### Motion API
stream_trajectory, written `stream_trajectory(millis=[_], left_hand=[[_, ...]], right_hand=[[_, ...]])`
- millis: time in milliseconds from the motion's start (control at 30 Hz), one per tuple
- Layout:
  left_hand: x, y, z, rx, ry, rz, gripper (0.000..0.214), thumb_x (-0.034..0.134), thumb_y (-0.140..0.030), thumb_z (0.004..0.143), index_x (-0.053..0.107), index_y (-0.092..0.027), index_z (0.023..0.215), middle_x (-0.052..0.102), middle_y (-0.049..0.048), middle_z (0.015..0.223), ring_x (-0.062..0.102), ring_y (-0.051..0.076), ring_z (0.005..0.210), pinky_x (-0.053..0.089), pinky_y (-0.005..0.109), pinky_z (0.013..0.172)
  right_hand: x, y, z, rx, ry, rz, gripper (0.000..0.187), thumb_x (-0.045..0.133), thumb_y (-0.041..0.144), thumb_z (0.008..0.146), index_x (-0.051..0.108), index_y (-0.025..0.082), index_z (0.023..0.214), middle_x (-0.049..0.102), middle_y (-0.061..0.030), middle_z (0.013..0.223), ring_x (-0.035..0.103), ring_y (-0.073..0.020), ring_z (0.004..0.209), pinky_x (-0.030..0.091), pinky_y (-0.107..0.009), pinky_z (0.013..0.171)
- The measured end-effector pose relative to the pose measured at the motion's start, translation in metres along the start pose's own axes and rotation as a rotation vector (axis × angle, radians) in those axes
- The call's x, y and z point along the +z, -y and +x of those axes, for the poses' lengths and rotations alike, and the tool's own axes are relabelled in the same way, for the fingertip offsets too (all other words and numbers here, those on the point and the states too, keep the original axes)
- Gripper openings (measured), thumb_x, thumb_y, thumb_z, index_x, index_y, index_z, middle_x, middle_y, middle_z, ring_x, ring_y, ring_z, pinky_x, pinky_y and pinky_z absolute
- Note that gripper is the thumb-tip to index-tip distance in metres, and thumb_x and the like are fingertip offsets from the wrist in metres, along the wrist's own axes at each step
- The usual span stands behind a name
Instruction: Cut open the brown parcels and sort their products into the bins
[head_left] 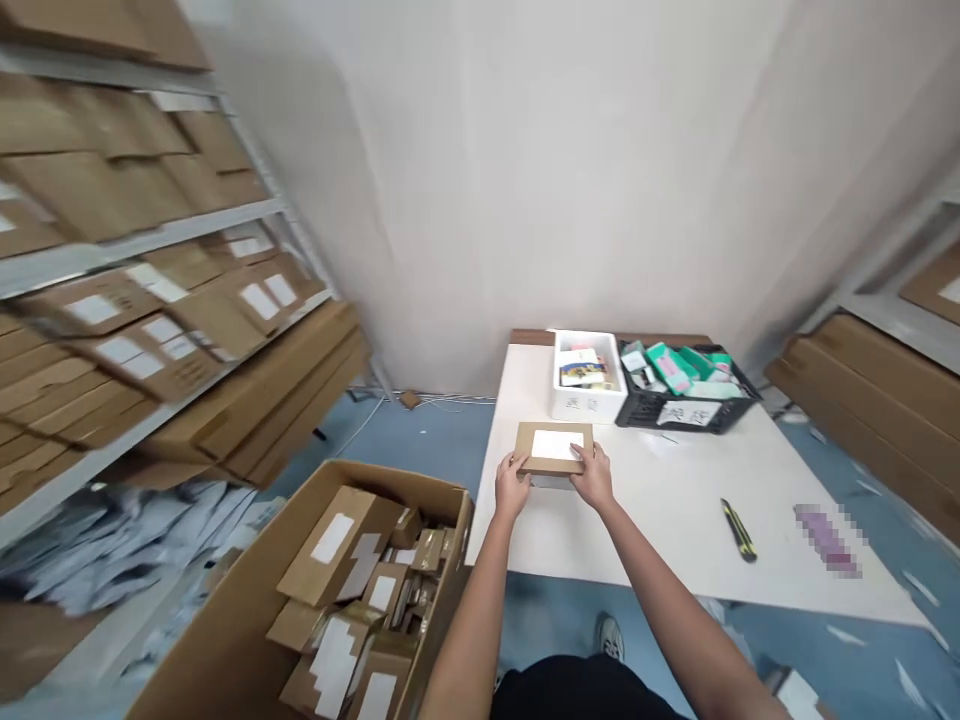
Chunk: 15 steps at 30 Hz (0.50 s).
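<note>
A small brown cardboard box (527,440) with a white label on top is held between my two hands over the left part of the white table (637,520). My left hand (513,486) grips its near left corner. At the near right corner, my right hand (594,474) closes on the box, fingers reaching onto the label. Behind the box stand a white bin (589,403) with small packets in it and a black crate (675,412) full of green and white packages. A yellow and black utility knife (739,530) lies on the table to the right.
A large open carton (300,510) holding several labelled boxes stands on the floor left of the table. Shelves (225,212) stacked with cardboard boxes line the left side. Another shelf (900,325) with long cartons stands on the right. A blurred purple item (827,538) lies on the table.
</note>
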<state>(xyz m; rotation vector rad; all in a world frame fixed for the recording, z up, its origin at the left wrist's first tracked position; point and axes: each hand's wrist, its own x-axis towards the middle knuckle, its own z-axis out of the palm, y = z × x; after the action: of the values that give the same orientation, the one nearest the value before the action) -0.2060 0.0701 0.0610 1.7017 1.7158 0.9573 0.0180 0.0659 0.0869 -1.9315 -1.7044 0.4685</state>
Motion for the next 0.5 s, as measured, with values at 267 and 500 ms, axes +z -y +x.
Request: stream_trajectory(millis=[267, 500], left_hand=[[0.19, -0.057, -0.013, -0.105, 0.373, -0.079, 0.068, 0.071, -0.009, 0.075, 0.067, -0.024, 0.141, 0.065, 0.01, 0.148, 0.06, 0.03, 0.139, 0.048, 0.043, 0.119], [0.242, -0.051, -0.041, -0.261, 0.444, 0.068, 0.094, 0.071, -0.014, 0.075, 0.039, -0.02, 0.164, 0.061, 0.0133, 0.154, 0.058, 0.031, 0.142, 0.05, 0.041, 0.116]], right_hand=[[-0.03, -0.195, -0.029, 0.292, 0.07, -0.008, 0.076, 0.07, 0.016, 0.076, 0.059, 0.026, 0.15, 0.047, -0.0159, 0.155, 0.049, -0.0382, 0.143, 0.04, -0.048, 0.117], [-0.019, -0.265, -0.058, 0.338, 0.337, 0.128, 0.083, 0.07, 0.028, 0.088, 0.04, 0.028, 0.164, 0.058, -0.0136, 0.145, 0.062, -0.0309, 0.132, 0.047, -0.039, 0.109]])
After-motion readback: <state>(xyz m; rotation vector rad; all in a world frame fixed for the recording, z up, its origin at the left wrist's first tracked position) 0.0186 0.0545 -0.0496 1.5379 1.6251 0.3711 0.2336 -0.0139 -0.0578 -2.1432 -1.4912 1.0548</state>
